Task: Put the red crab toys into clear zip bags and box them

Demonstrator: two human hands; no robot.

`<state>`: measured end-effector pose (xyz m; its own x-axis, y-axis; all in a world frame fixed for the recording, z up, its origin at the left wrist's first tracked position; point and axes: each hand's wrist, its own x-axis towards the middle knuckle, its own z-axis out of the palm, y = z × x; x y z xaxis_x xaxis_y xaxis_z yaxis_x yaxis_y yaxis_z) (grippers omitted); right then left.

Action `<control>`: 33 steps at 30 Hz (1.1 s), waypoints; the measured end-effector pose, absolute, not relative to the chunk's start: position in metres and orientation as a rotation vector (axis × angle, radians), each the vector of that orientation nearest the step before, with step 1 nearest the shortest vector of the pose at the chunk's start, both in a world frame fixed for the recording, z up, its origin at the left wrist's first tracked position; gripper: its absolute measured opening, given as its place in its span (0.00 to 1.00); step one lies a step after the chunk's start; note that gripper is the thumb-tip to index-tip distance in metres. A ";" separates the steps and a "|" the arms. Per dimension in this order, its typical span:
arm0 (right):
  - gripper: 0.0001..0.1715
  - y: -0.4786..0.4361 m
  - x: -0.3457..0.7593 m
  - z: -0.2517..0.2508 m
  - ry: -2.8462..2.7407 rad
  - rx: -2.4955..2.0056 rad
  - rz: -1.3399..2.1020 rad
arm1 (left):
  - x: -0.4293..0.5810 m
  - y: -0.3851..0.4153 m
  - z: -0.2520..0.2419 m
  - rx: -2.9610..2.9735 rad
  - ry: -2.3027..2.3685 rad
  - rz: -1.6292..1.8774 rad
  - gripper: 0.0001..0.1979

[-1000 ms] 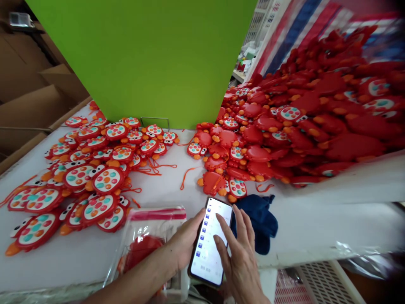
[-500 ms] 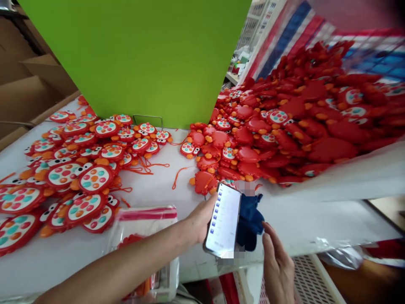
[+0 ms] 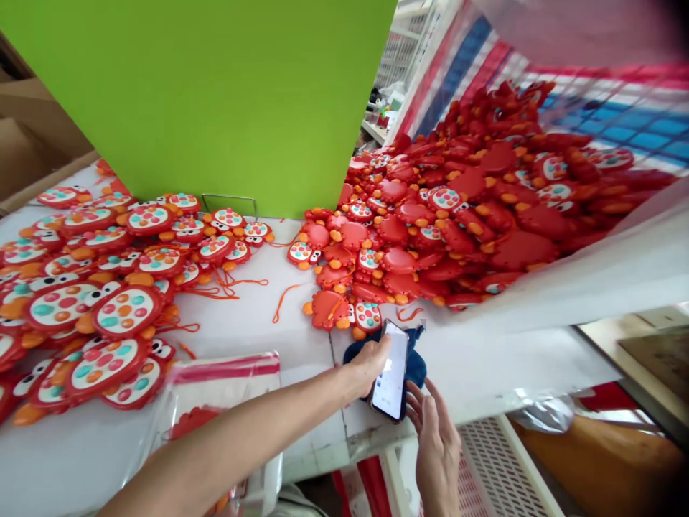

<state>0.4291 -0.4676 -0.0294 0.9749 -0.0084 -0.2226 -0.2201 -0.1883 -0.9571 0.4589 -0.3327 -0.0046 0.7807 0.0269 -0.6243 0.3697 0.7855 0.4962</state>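
The scene was viewed by a single camera worn on the person's head, by which the counter was looked down upon from above its near edge. The view was directed forward and down, so that the green panel was faced at the back and cut by the upper border. The left grip and right grip were seen from behind and above, at close range, right of centre. Cardboard was caught at the left border; below the counter's edge, a perforated crate was overlooked.
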 end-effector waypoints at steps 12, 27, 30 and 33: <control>0.27 -0.451 0.400 -0.001 -0.242 -2.086 0.184 | 0.260 -0.221 0.061 1.969 0.661 0.324 0.15; 0.23 -0.348 0.345 -0.007 -0.870 -1.980 0.720 | 0.169 -0.195 0.017 1.923 1.220 0.338 0.22; 0.23 -0.332 0.347 0.000 -0.929 -1.992 0.745 | 0.175 -0.185 0.016 1.857 1.199 0.345 0.24; 0.23 -0.320 0.348 0.001 -0.958 -1.986 0.809 | 0.183 -0.178 0.016 1.761 1.159 0.356 0.21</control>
